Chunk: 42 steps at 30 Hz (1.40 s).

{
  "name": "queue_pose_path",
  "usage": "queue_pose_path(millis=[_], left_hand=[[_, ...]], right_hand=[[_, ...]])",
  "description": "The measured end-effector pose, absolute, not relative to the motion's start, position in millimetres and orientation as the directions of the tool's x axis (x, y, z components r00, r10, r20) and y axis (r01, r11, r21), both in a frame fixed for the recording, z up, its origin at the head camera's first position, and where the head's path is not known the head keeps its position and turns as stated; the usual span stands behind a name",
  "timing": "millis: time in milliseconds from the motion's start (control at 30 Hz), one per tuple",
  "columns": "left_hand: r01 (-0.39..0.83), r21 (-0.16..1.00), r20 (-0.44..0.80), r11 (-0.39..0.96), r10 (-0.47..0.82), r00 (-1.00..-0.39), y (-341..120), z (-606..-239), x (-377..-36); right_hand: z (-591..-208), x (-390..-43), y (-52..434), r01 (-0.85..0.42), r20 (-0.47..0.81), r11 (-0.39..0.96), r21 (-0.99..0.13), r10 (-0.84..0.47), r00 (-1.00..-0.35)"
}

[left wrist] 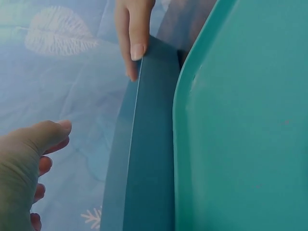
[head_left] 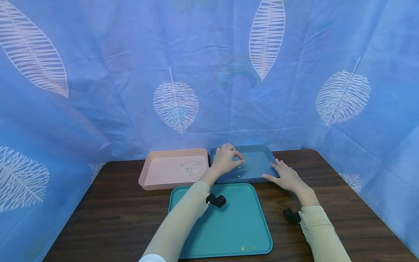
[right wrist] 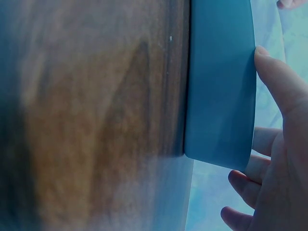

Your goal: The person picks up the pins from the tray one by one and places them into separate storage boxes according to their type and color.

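My left hand (head_left: 225,160) is over the left part of the blue tray (head_left: 258,160), its thumb and index fingertips close together. In the left wrist view, the thumb (left wrist: 50,134) hides most of the curled fingers, and I cannot tell whether something small is pinched there. Several small yellow pins (head_left: 238,167) lie in the blue tray, partly behind this hand. At the tray's front right corner, my right hand (head_left: 286,177) has its fingers spread; its thumb (right wrist: 276,74) touches the front rim and other fingertips are at the side wall.
A pink tray (head_left: 157,174) left of the blue one holds several silver safety pins (head_left: 190,169). Nearer to me lies a teal tray (head_left: 235,218) with a yellow safety pin (head_left: 247,248) near its front right corner. All stand on a dark wooden table (head_left: 114,214) before a blue leaf-patterned cloth (head_left: 212,91).
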State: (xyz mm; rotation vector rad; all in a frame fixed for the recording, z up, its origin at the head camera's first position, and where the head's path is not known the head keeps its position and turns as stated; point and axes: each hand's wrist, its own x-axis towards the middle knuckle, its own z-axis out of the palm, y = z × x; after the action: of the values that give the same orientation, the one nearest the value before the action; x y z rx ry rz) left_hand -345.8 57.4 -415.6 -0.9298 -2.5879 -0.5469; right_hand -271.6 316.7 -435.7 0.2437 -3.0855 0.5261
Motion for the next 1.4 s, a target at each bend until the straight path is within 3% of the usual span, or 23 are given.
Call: queue_pose_path(millis=[567,767,1400], left_hand=[[0.777,0.178,0.528,0.604,0.608,-0.593,31.7,-419.7,-295.2],[0.796,0.210,0.503,0.568,0.635,-0.586,24.4,-416.1,-275.9],[0.854,0.146,0.464,0.500,0.728,-0.505,8.4,-422.3,-213.0]], right_hand=[[-435.7,-269.8,313.8,-0.148,0.033,0.931,-0.333,-0.146,-0.989],[-431.8,-270.2,312.6,-0.142,0.025,0.932,-0.335,-0.142,-0.990],[-434.7,-268.6,315.9,-0.161,0.044,0.934,-0.319,-0.155,-0.987]])
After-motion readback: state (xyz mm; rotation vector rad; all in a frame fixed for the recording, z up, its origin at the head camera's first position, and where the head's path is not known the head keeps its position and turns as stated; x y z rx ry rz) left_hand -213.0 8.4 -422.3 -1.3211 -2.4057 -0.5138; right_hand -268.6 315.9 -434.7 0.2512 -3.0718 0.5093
